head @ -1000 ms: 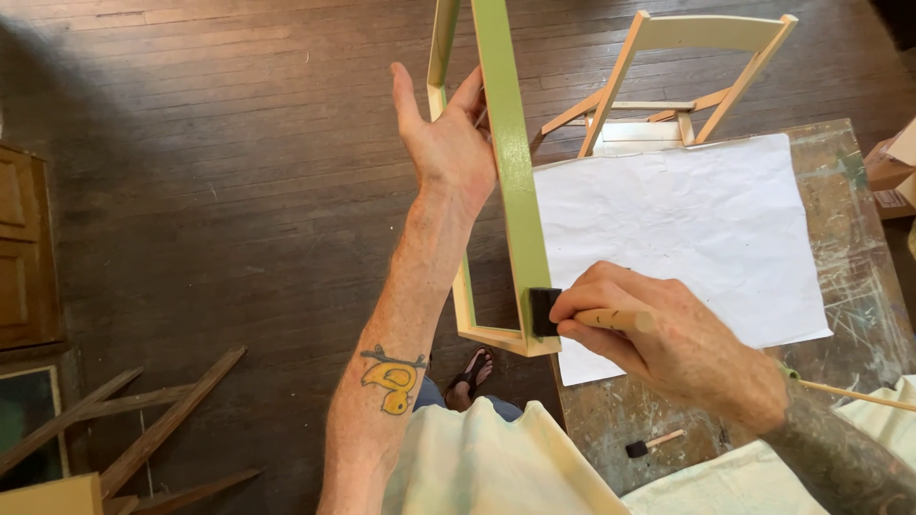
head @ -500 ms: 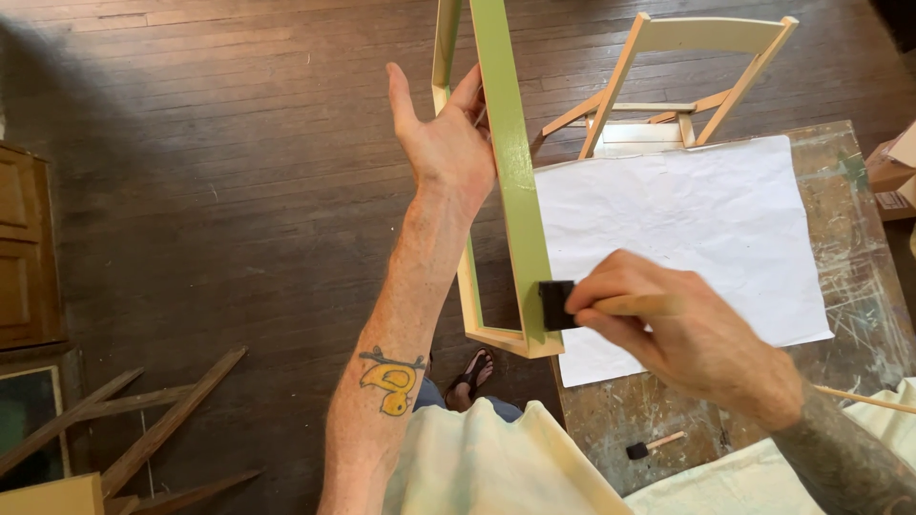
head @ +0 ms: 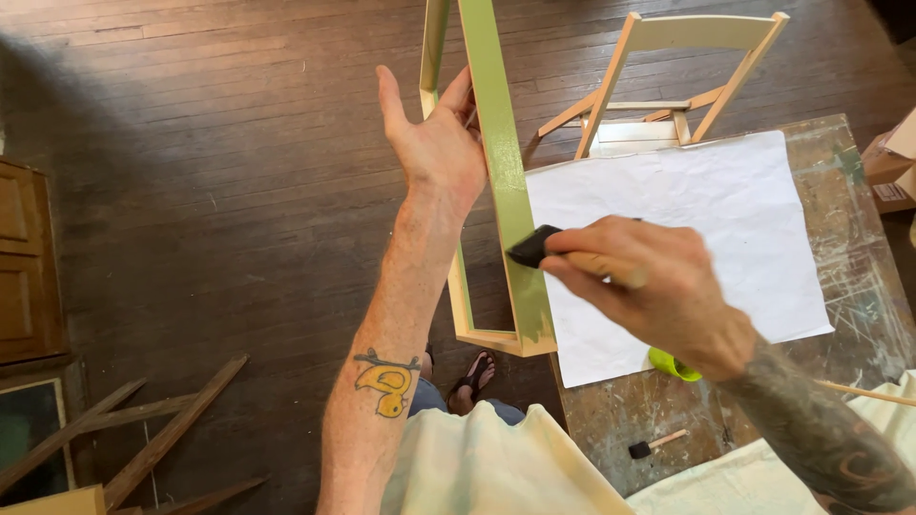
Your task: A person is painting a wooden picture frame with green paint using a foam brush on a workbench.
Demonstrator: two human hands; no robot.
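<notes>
Here the dark wood floor fills the view left of the table, a paint-scuffed top carrying a white sheet of paper. Beyond the table's far edge stands a bare wooden folding chair. Off the table's left edge a long wooden frame is held upright over the floor, its broad face painted green, its lower corner still bare wood. The left hand steadies the frame from behind, palm flat and fingers spread, pressing more than gripping. The right hand is closed around the handle of a black foam brush, whose tip touches the green face just left of the paper. A green cup peeks from under that wrist, and a small spare brush lies near the table's front edge. With only an open palm bracing it, the frame could likely twist under brush pressure, smearing wet paint onto the fingers or dripping on the floor
</notes>
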